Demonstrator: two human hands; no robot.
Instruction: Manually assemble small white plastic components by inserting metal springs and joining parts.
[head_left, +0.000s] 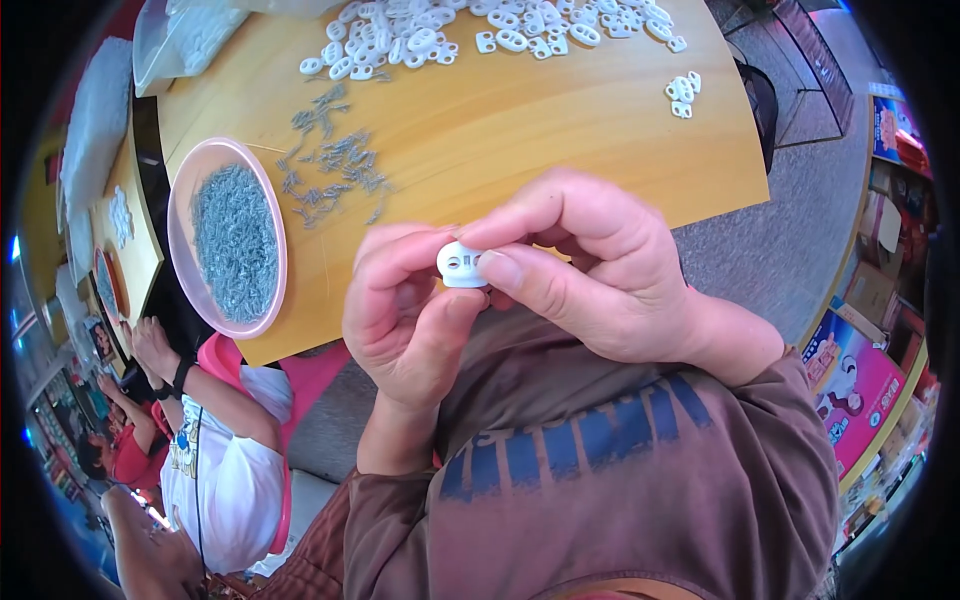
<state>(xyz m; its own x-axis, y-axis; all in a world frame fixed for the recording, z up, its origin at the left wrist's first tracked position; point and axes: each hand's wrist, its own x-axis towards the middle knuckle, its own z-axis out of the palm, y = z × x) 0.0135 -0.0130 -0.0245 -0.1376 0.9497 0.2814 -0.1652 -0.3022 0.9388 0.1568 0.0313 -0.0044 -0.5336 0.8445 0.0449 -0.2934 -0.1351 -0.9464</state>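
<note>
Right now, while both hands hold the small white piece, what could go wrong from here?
The small white piece is pinched by the fingers of the left hand and right hand, so it might slip and drop. The pink bowl of grey bits sits at the left edge of the table; a bump could perhaps spill it.

L hand [405, 310] + R hand [600, 275] pinch wht slotted pc [462, 268], ctr | pink basin [181, 235] of gry bits [235, 240], 9 o'clk | loose gry bits [352, 160] on tbl [520, 110], 10–11 | wht pc pile [421, 38], 12 | sm wht cluster [682, 90], 1–2 | co-wkr [235, 470], wht shirt, 8
</note>
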